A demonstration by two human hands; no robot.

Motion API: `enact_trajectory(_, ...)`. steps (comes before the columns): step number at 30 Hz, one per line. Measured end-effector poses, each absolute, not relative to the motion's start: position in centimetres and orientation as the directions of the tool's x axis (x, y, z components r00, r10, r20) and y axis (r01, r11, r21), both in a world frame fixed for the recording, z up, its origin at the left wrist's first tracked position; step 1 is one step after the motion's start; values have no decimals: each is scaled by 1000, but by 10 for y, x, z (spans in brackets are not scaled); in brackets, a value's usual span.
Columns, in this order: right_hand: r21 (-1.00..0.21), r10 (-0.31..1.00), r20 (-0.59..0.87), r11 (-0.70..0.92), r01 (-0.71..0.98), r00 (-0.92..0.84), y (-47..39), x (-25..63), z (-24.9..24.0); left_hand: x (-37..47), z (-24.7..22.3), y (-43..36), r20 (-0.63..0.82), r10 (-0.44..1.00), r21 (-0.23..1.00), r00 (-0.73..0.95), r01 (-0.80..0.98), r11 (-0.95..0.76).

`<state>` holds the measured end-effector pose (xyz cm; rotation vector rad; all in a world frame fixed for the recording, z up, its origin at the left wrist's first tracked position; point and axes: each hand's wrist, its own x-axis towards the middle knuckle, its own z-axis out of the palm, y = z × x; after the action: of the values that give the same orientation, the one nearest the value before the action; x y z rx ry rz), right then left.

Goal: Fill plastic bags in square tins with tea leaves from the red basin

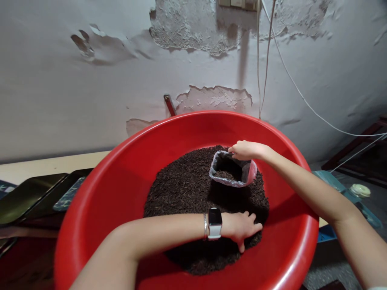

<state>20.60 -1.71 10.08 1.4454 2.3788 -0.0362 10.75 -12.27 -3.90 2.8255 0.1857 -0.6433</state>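
A large red basin [127, 173] holds a heap of dark, loose bits that look like tea leaves [181, 181]. My left hand [243, 227] lies low over the heap's right side with its fingers spread, a watch and a bracelet on its wrist. My right hand [244, 150] pinches the back rim of a plastic bag [232, 183]. The bag stands in the basin with its mouth wide, and some of the same dark bits lie inside it. The right fingertips are partly hidden at the rim.
Dark trays [30, 197] sit on the left beside the basin. Behind rises a wall [105, 88] with peeling paint, and cables [290, 76] hang at its right. A jar with a pale lid [360, 190] stands at the right.
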Motion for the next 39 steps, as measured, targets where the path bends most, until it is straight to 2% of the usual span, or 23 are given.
enact_trajectory(4,165,852,-312,483,860,-420,-17,207,101,109,-37,-120,-466,35,164,884,125,-979)
enact_trajectory(11,164,851,-329,478,863,-409,-19,206,104,107,-30,-119,-496,39,187,868,151,-971)
enact_trajectory(15,154,853,-331,470,869,-403,-19,206,104,108,-32,-120,-469,64,175,881,164,-971)
enact_trajectory(23,138,823,-348,519,844,-449,-16,211,106,109,-44,-123,-507,109,160,855,217,-963)
enact_trajectory(27,140,822,-345,522,842,-453,-14,212,106,106,-52,-128,-466,181,89,866,249,-964)
enact_trajectory(30,134,822,-340,522,842,-456,-14,212,105,103,-57,-132,-363,209,21,908,233,-972)
enact_trajectory(33,136,824,-337,521,843,-455,-14,212,105,99,-65,-133,-272,191,45,943,210,-977)
enact_trajectory(39,143,826,-347,514,846,-443,-15,211,105,101,-69,-125,-326,153,123,933,202,-971)
